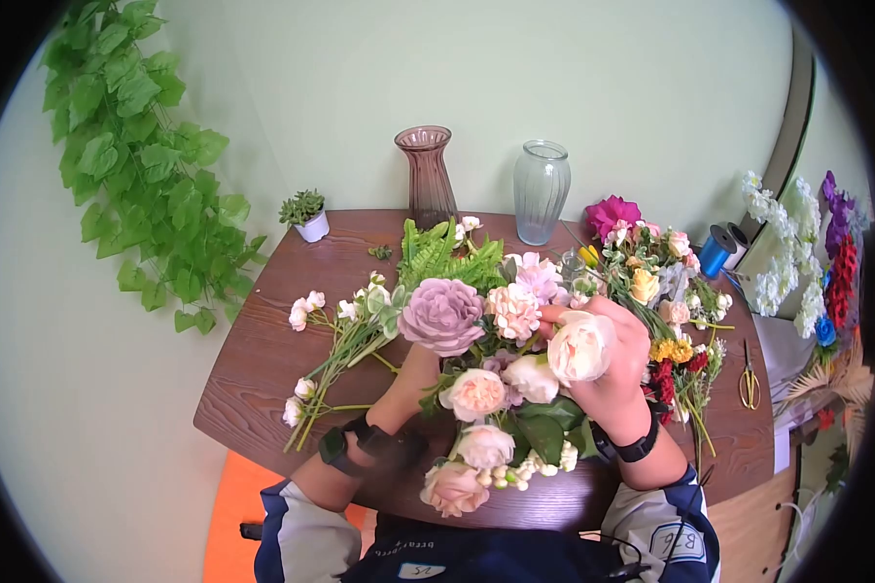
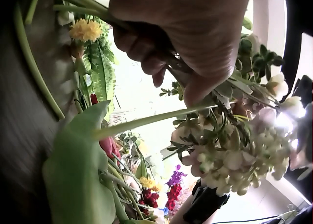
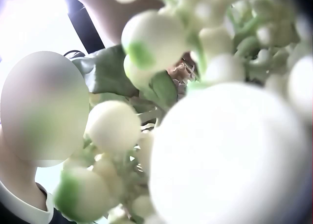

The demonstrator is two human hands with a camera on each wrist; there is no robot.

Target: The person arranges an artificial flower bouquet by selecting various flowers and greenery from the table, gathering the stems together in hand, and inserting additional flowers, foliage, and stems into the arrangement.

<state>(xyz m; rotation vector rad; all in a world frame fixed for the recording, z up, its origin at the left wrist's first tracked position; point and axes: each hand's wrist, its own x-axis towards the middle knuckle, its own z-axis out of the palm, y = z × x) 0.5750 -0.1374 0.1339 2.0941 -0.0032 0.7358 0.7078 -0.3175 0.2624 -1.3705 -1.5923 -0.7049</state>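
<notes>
One bouquet [image 1: 479,394]: roses, leaves and white berries [image 3: 115,126], held in front of you above the near edge of the counter [image 1: 243,389].
Your left hand [image 2: 181,33]: grip clamped on the gathered stems [image 2: 100,11], fingers curled round them.
Your right hand [image 1: 624,345]: at the bouquet's right side, just behind a creamy white rose [image 1: 580,347]; the bloom covers your fingertips, so you cannot tell here whether this grip is apart or clamped on it.
White rose: the step in hand appears to be placing or adjusting this bloom among the others.
Pink cluster [image 1: 513,313]: the next move probably calls for seating the rose near these blooms, petals uncrushed, with a firm hold on the stems below.
Counter's left: loose sprigs [image 1: 335,379] with small pale flowers.
Counter's right: a mixed flower heap [image 1: 645,286], with scissors [image 1: 748,369] beyond it.
Counter's back: a purple vase [image 1: 430,185] and a clear vase [image 1: 542,194], upright and apart.
</notes>
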